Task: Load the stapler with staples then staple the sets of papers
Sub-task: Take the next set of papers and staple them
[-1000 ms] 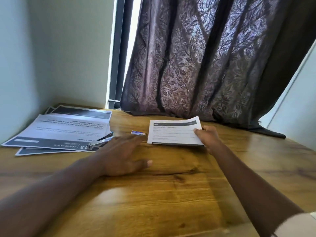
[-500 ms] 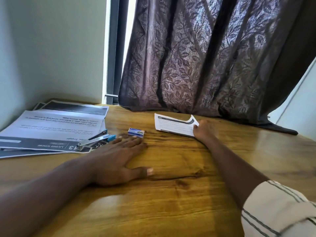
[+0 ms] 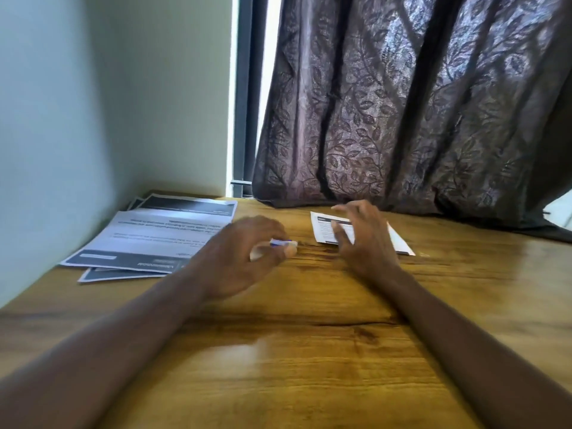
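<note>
My bare forearms reach out over the glossy brown wooden bench (image 3: 309, 351). My left hand (image 3: 244, 258) pinches the small blue and white staple box (image 3: 283, 243) between thumb and curled fingers (image 3: 272, 230). My right hand (image 3: 365, 243) hovers with its fingers spread loose, holding nothing, over the small white printed paper set (image 3: 399, 243). Farther left lies the fanned stack of white and dark printed sheets (image 3: 154, 236), and behind hangs the purple leaf-patterned curtain (image 3: 402, 103)

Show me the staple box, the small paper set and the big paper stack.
staple box (image 3: 281, 243): head view, its blue top edge
small paper set (image 3: 322, 232): head view, left printed part
big paper stack (image 3: 148, 239): head view, top sheet's middle
</note>
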`<state>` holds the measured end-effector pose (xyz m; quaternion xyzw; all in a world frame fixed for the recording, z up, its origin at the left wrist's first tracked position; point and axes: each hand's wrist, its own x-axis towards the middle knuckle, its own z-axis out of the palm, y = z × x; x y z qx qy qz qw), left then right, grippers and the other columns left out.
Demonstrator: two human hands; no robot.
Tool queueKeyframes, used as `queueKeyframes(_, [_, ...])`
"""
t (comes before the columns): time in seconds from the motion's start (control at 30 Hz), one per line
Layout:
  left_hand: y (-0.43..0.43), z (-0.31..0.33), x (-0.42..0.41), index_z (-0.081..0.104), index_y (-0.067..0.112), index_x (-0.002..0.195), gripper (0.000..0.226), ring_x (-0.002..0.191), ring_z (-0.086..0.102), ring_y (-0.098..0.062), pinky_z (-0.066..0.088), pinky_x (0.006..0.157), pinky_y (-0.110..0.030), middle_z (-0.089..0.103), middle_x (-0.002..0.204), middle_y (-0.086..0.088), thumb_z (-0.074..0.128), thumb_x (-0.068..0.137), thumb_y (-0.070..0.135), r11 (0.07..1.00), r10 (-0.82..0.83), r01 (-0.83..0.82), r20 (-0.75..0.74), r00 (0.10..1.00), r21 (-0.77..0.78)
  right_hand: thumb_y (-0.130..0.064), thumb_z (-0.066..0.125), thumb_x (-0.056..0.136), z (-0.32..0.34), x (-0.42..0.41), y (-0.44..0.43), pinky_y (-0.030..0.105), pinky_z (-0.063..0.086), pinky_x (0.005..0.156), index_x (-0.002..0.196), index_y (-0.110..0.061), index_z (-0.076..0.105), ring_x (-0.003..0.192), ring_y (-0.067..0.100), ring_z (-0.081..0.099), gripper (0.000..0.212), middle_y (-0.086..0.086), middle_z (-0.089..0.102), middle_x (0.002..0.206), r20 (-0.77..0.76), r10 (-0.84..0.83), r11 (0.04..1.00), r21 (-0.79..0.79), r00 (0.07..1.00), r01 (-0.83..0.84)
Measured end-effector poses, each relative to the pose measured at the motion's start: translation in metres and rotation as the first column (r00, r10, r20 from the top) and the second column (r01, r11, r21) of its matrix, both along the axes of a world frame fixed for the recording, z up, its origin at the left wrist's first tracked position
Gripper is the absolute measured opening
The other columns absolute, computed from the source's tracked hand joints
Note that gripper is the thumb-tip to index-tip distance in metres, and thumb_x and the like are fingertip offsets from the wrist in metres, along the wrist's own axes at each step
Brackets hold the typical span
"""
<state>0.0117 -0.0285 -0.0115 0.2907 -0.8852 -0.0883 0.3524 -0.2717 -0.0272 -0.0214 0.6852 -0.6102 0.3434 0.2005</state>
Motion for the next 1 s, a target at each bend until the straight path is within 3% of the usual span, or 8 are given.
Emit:
queueKeyframes(0.13, [-0.027,0.007,0.04,0.069,0.027,0.123,0.047,0.121,0.06,-0.018,0.049,0.101,-0.04,0.068,0.129,0.006,0.054,0.094,0.06,0.929,0.353,-0.361,-0.094,0.931,-0.078,-0.043,0.054,0.095,-0.004,0.074,0.013,0.042,0.041,0.103,0.133,-0.028,0.056,0.121,0.019,0.049,0.041,-0.001,0.055,0.128,0.041,0.288,0.947,0.138,0.957,-0.29])
queueKeyframes(0.3, [-0.056,-0.01,0.086,0.056,0.022,0.141,0.068,0.139,0.048,-0.026,0.042,0.11,-0.052,0.055,0.15,-0.003,0.054,0.091,0.069,0.786,0.606,-0.615,0.114,0.787,0.068,-0.051,0.051,0.095,-0.006,0.135,0.007,0.047,0.036,0.11,0.146,-0.034,0.045,0.134,0.017,0.042,0.053,-0.004,0.051,0.145,0.112,0.43,0.853,0.275,0.896,-0.444])
queueKeyframes(0.4, [-0.067,-0.016,0.091,0.038,0.024,0.153,0.089,0.152,0.027,-0.027,0.031,0.117,-0.059,0.032,0.165,-0.007,0.037,0.087,0.083,0.727,0.615,-0.672,0.301,0.729,0.141,-0.046,0.051,0.1,-0.006,0.155,-0.004,0.05,0.029,0.116,0.153,-0.037,0.034,0.142,0.017,0.033,0.057,-0.002,0.043,0.155,0.101,0.459,0.787,0.415,0.883,-0.457])
queueKeyframes(0.53, [-0.067,-0.021,0.088,0.013,0.027,0.163,0.095,0.159,-0.001,-0.024,0.006,0.124,-0.057,0.004,0.172,-0.006,0.027,0.088,0.084,0.667,0.56,-0.716,0.496,0.663,0.205,-0.032,0.045,0.102,-0.011,0.162,-0.015,0.053,0.035,0.109,0.146,-0.037,0.046,0.131,0.02,0.041,0.044,0.0,0.052,0.139,0.061,0.486,0.746,0.491,0.872,-0.45])
queueKeyframes(0.63, [-0.066,-0.019,0.087,0.011,0.028,0.163,0.093,0.159,-0.002,-0.024,0.002,0.124,-0.056,0.002,0.173,-0.005,0.032,0.09,0.082,0.661,0.549,-0.716,0.505,0.666,0.226,-0.023,0.049,0.101,-0.01,0.153,-0.015,0.048,0.035,0.11,0.138,-0.037,0.055,0.129,0.018,0.043,0.04,-0.002,0.054,0.134,0.062,0.475,0.742,0.507,0.878,-0.438])
queueKeyframes(0.8, [-0.065,-0.018,0.089,0.014,0.027,0.163,0.093,0.159,0.0,-0.024,0.002,0.125,-0.057,0.005,0.172,-0.006,0.033,0.09,0.082,0.663,0.542,-0.714,0.513,0.666,0.226,-0.003,0.052,0.085,-0.005,0.135,-0.005,0.038,0.045,0.104,0.116,-0.027,0.073,0.114,0.012,0.058,0.044,-0.005,0.065,0.12,0.241,0.473,0.707,0.471,0.848,-0.528])
queueKeyframes(0.87, [-0.065,-0.018,0.088,0.014,0.026,0.163,0.093,0.159,0.0,-0.025,0.002,0.124,-0.057,0.005,0.172,-0.007,0.033,0.09,0.082,0.667,0.539,-0.711,0.515,0.667,0.222,-0.01,0.051,0.082,0.004,0.135,-0.003,0.033,0.047,0.099,0.11,-0.024,0.075,0.107,0.012,0.061,0.04,-0.005,0.068,0.115,0.268,0.433,0.731,0.454,0.861,-0.509])
queueKeyframes(1.0, [-0.066,-0.019,0.089,0.014,0.026,0.163,0.094,0.159,0.001,-0.026,0.003,0.124,-0.058,0.006,0.172,-0.008,0.032,0.09,0.082,0.669,0.543,-0.712,0.516,0.663,0.211,-0.02,0.057,0.098,0.027,0.157,-0.02,0.032,0.048,0.083,0.109,-0.014,0.075,0.094,0.016,0.064,0.022,0.0,0.073,0.106,0.282,0.296,0.848,0.361,0.913,-0.387])
